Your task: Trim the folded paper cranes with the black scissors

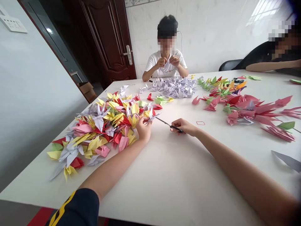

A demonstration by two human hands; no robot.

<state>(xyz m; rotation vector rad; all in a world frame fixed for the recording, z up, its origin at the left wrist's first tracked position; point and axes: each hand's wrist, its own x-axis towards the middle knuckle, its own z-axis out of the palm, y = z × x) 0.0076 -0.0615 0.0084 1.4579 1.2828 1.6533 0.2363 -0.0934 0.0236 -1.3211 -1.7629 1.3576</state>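
Note:
My left hand (144,129) is closed on a pale lavender folded paper piece (152,118), at the right edge of a big heap of folded paper flowers (98,125) in yellow, red, pink and lavender. My right hand (182,127) grips the black handle of a pair of scissors (169,125). The thin blades point left, with their tips close to the paper piece; whether they touch it I cannot tell. My right fingers partly cover the handles.
Across the white table (164,188) a person in a white shirt (166,62) holds something small above a lavender paper pile (175,87). Pink and green paper flowers (254,106) lie to the right. Another person's arm (272,66) rests at the far right. A red outline (200,123) marks the tabletop.

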